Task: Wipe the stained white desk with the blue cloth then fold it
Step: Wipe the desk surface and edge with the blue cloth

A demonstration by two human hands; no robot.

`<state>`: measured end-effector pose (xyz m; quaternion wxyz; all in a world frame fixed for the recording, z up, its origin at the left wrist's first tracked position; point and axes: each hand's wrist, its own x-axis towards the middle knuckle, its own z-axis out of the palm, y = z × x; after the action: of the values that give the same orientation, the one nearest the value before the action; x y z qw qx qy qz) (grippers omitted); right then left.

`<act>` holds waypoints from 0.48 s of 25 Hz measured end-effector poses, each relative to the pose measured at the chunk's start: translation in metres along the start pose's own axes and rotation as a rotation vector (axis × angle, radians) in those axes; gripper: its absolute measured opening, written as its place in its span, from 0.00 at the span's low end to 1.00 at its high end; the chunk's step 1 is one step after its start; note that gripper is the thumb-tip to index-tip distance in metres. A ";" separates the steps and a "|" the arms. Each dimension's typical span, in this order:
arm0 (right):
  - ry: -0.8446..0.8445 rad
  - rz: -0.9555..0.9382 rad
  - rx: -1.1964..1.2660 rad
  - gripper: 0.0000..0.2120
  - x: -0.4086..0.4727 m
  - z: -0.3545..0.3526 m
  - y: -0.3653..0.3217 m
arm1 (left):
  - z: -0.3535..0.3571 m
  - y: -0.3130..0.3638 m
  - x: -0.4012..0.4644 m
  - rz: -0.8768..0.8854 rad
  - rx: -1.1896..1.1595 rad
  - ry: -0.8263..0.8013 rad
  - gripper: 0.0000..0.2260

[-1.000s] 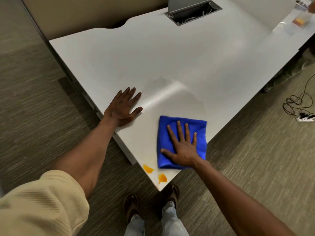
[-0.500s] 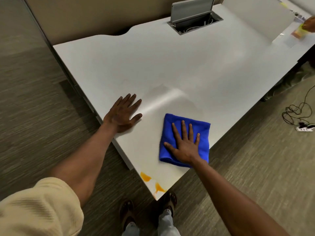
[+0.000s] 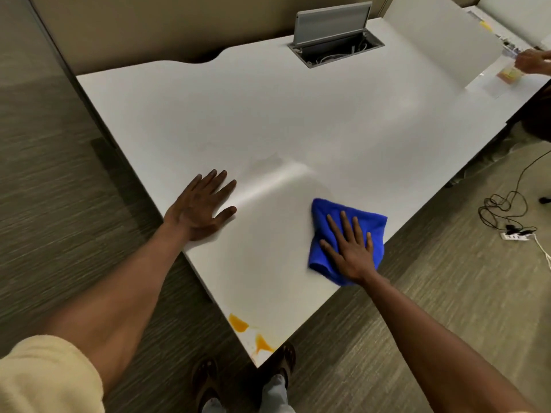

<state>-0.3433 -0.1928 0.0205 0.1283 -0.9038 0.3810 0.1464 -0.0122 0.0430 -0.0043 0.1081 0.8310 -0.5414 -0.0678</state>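
Note:
A folded blue cloth [image 3: 325,231] lies flat on the white desk [image 3: 298,120] near its right front edge. My right hand [image 3: 351,248] presses down on the cloth with fingers spread. My left hand [image 3: 202,207] rests palm down on the bare desk at its left edge, fingers apart, holding nothing. Two orange stains [image 3: 238,323] sit at the desk's near corner, well below the cloth and apart from it. A faint wet sheen shows on the desk between my hands.
An open cable hatch [image 3: 337,43] with a raised grey lid sits at the desk's back. Another person's hand [image 3: 530,62] holds something at the far right by a clear sheet. Cables and a power strip [image 3: 514,235] lie on the carpet at right. My feet stand below the desk corner.
My right hand has slid the blue cloth up and to the right, away from the orange stains and toward the right edge. My left hand has stayed flat in place.

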 end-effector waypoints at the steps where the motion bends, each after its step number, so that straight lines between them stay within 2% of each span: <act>1: 0.024 0.055 0.012 0.34 0.010 -0.002 -0.005 | 0.001 0.000 0.000 0.002 0.001 0.000 0.32; 4: 0.080 0.122 0.027 0.33 0.014 0.006 -0.033 | 0.000 -0.001 0.001 0.003 0.002 -0.005 0.34; 6: 0.117 -0.047 -0.022 0.33 -0.010 0.020 -0.044 | 0.000 -0.001 0.001 0.000 0.000 -0.006 0.34; 9: 0.121 -0.328 -0.097 0.33 -0.061 0.044 -0.016 | 0.002 -0.002 0.001 -0.004 0.000 -0.004 0.33; 12: 0.055 -0.323 -0.077 0.35 -0.055 0.031 0.026 | 0.004 -0.002 0.002 -0.006 0.005 -0.007 0.33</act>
<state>-0.4042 -0.1636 0.0085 0.1047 -0.9613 0.2281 0.1135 -0.0104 0.0416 -0.0086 0.1039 0.8327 -0.5394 -0.0697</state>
